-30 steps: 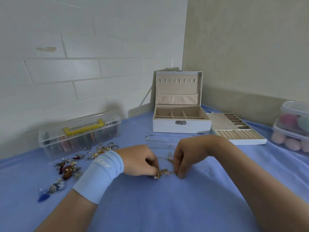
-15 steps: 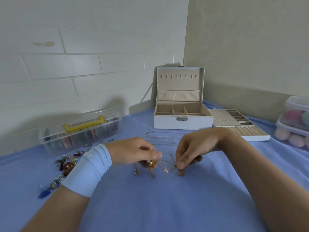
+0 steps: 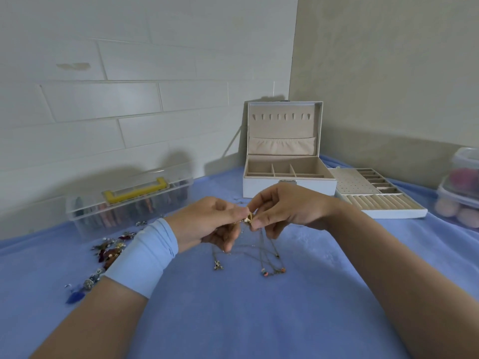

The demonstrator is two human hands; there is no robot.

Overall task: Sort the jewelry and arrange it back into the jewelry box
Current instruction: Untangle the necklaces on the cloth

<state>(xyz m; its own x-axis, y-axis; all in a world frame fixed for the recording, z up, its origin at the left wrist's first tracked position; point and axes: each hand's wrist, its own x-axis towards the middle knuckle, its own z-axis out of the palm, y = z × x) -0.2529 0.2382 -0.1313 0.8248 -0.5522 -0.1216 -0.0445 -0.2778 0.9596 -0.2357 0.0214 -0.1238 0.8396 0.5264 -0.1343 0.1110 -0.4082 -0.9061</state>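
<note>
Both hands hold a tangle of fine chains above the blue-covered worktop (image 3: pixel 246 320)

The left hand (image 3: pixel 207 224), a pale blue wristband (image 3: pixel 142 257) on its wrist, and the right hand (image 3: pixel 287 211) pinch a small gold piece (image 3: pixel 248 218) between fingertips, fingers curled. The thin chains (image 3: pixel 261 252) hang below, their small charms and beads reaching down to the cloth. Behind the hands stands the white jewelry box (image 3: pixel 261 187), lid upright and beige compartments showing, with its lift-out tray (image 3: pixel 355 181) lying just beside it on the right. Left of the wristband lies a scatter of loose jewelry (image 3: pixel 108 252), and behind that a clear plastic case (image 3: pixel 85 216) with a yellow handle
</note>
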